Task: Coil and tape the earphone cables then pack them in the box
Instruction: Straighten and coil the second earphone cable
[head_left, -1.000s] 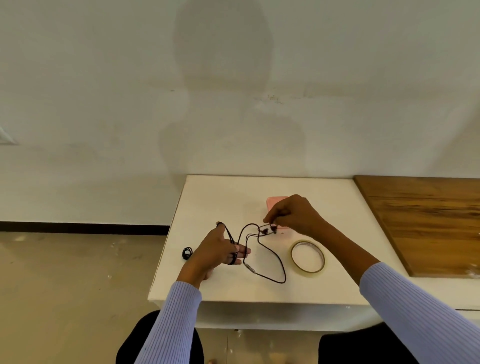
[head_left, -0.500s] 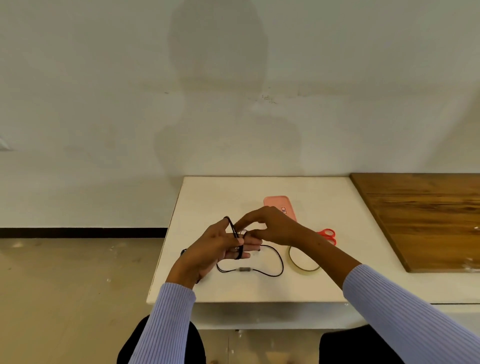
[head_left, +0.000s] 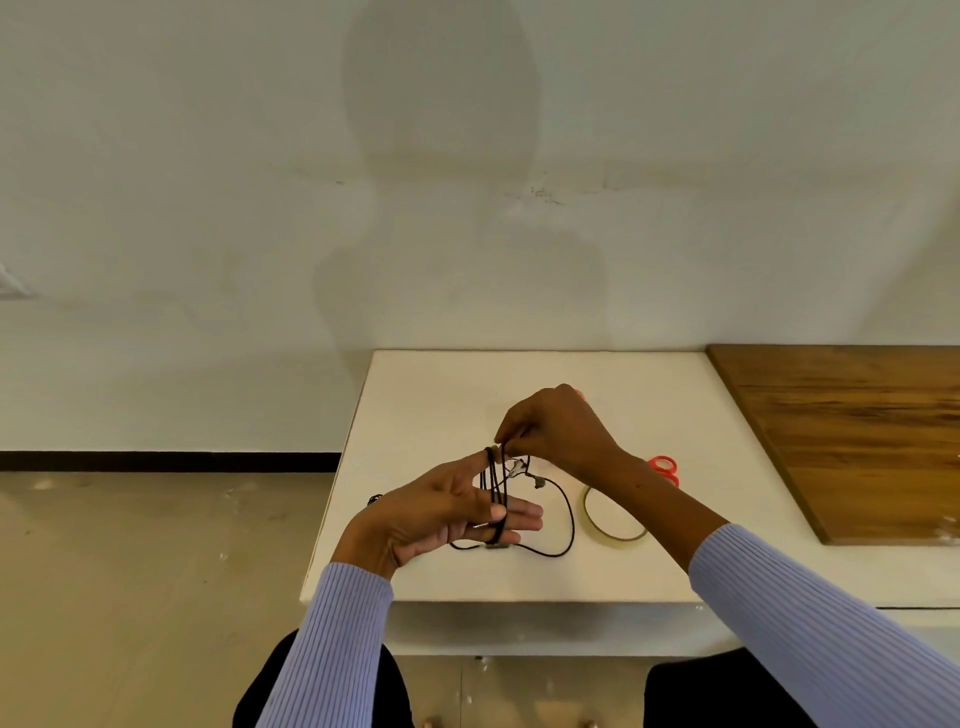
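While left hand (head_left: 441, 514) stays spread, earphone cable (head_left: 573, 525) wound on — right hand (head_left: 561, 431), now higher, pinches it

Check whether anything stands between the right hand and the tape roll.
Nothing visible does. The tape roll lies on the table near the right hand; a loose loop of the earphone cable lies left of it.

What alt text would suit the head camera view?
A black earphone cable is looped around a person's open left hand while the right hand pinches it, above a white table. A tape roll and red scissors lie beside the right forearm.
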